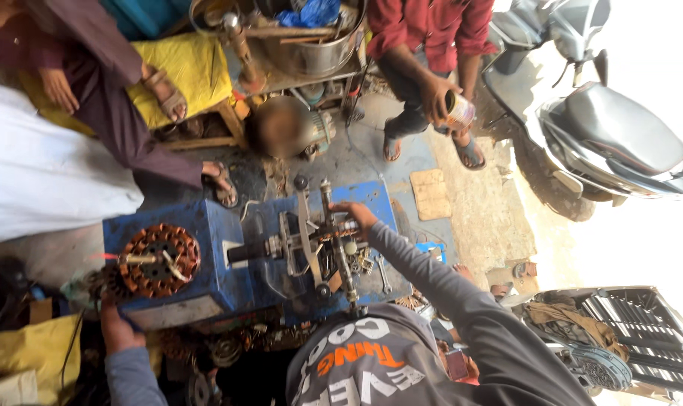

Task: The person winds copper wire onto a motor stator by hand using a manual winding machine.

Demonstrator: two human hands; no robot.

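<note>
A blue winding machine point(213, 274) fills the middle of the view. A round stator with copper coils point(159, 259) is mounted on its left face. My right hand point(354, 213) reaches forward in a grey sleeve and closes on the metal crank handle point(328, 225) at the machine's right side. My left hand point(114, 325) is low at the left, against the machine's bottom corner just under the stator. Its fingers are hidden behind that corner and a dark toothed part point(104, 283).
A seated person in dark clothes and sandals point(222, 184) is at the far left. A person in a red shirt holds a can point(457, 111). A scooter point(612, 135) stands at the right, a steel pot point(311, 45) at the back, and loose parts point(228, 349) lie below.
</note>
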